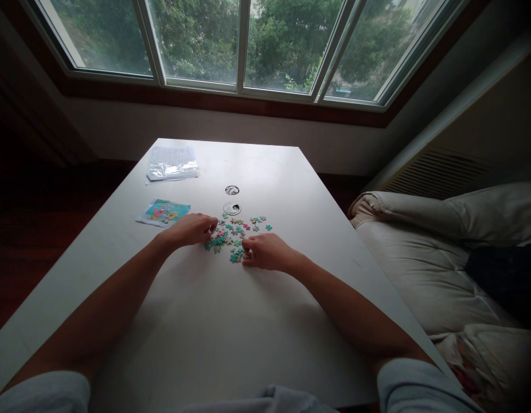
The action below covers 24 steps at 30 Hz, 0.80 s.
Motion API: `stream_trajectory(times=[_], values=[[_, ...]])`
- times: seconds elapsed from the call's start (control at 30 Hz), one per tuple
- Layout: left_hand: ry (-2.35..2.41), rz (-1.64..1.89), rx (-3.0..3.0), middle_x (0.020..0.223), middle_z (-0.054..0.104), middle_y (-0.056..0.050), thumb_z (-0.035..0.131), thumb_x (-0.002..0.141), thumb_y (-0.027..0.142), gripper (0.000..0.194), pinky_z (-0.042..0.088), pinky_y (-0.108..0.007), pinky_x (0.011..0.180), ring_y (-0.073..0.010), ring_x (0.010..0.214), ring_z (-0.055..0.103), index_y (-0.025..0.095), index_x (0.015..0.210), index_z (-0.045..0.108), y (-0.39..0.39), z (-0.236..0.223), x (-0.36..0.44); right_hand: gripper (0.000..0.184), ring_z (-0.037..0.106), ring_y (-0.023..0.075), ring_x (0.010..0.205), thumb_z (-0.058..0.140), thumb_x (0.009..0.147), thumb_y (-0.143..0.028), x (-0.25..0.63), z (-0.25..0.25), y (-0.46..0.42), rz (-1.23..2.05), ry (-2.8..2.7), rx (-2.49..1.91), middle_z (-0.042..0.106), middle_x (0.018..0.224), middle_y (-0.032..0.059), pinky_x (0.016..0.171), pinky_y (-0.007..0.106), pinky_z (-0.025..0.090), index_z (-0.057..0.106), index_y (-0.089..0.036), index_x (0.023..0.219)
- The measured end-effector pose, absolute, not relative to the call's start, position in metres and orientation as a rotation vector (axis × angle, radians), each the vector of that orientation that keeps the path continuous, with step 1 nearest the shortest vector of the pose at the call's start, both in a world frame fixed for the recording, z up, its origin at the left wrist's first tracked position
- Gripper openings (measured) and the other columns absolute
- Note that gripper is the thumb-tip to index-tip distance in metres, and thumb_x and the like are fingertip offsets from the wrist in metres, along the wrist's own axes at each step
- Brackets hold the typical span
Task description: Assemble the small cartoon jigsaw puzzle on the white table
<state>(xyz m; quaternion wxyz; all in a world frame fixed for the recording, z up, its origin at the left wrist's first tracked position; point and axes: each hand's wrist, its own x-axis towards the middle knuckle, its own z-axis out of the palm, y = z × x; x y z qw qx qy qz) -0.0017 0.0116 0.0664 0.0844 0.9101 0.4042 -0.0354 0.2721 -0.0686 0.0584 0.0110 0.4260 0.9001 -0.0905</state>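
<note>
One white table (231, 344) spreads under both hands. The left hand (190, 229) and right hand (269, 252) have fingers curled narrow; whether either grips a piece, I cannot tell. Puzzle pieces (236, 230), sharing no long axis, lie between both sets and beyond the right; a teal cluster (235, 257) sits just left of the right fingertips.

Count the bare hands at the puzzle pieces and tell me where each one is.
2. The left hand is at the left side of the puzzle pieces; the right hand is at their near right side. No other hand shows.
</note>
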Motion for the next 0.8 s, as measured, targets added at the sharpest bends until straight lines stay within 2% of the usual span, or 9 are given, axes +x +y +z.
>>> stream_trajectory(times=[0.13, 0.37, 0.47, 0.53, 0.67, 0.8], values=[[1.231, -0.124, 2.712, 0.084, 0.069, -0.004, 0.056, 0.082, 0.023, 0.009, 0.031, -0.029, 0.059, -0.0191, 0.073, 0.060, 0.024, 0.088, 0.063, 0.014, 0.070, -0.007, 0.014, 0.063, 0.0172, 0.082, 0.055, 0.096, -0.032, 0.271, 0.057, -0.069, -0.270, 2.826, 1.306, 0.074, 0.096, 0.0048, 0.062, 0.028, 0.023, 0.065, -0.022, 0.094], [1.465, -0.092, 2.648, 0.087, 0.070, -0.007, 0.049, 0.085, 0.019, 0.015, 0.032, -0.029, 0.060, -0.0201, 0.073, 0.061, 0.022, 0.088, 0.063, 0.021, 0.064, -0.016, 0.021, 0.064, 0.0178, 0.086, 0.049, 0.100, -0.024, 0.282, 0.056, -0.054, -0.471, 2.844, 1.373, 0.075, 0.101, 0.0052, 0.069, 0.026, 0.032, 0.070, -0.023, 0.101], [1.433, -0.123, 2.597, 0.088, 0.071, -0.007, 0.051, 0.085, 0.024, 0.015, 0.034, -0.029, 0.062, -0.0201, 0.075, 0.062, 0.022, 0.091, 0.065, 0.024, 0.060, -0.018, 0.022, 0.063, 0.0168, 0.085, 0.050, 0.100, -0.025, 0.297, 0.061, -0.044, -0.527, 2.802, 1.477, 0.075, 0.098, 0.0053, 0.071, 0.026, 0.034, 0.072, -0.023, 0.099], [1.433, -0.125, 2.577, 0.089, 0.071, -0.007, 0.050, 0.087, 0.029, 0.017, 0.036, -0.029, 0.063, -0.0201, 0.075, 0.062, 0.022, 0.092, 0.066, 0.024, 0.059, -0.019, 0.020, 0.060, 0.0150, 0.077, 0.054, 0.097, -0.029, 0.310, 0.064, -0.037, -0.609, 2.756, 1.528, 0.073, 0.087, 0.0039, 0.068, 0.025, 0.034, 0.072, -0.021, 0.091], [1.381, -0.180, 2.577, 0.089, 0.071, -0.007, 0.049, 0.091, 0.040, 0.025, 0.037, -0.029, 0.062, -0.0205, 0.074, 0.062, 0.022, 0.093, 0.066, 0.019, 0.060, -0.018, 0.024, 0.056, 0.0128, 0.066, 0.056, 0.095, -0.036, 0.332, 0.061, -0.026, -0.953, 2.579, 1.586, 0.069, 0.073, 0.0006, 0.064, 0.025, 0.034, 0.068, -0.019, 0.084], [1.299, -0.241, 2.558, 0.088, 0.071, -0.006, 0.057, 0.087, 0.048, 0.027, 0.036, -0.028, 0.060, -0.0205, 0.075, 0.063, 0.023, 0.092, 0.066, 0.010, 0.063, -0.013, 0.023, 0.057, 0.0130, 0.068, 0.059, 0.092, -0.039, 0.339, 0.053, -0.022, -1.079, 2.529, 1.584, 0.069, 0.077, 0.0013, 0.063, 0.024, 0.035, 0.070, -0.019, 0.089]])
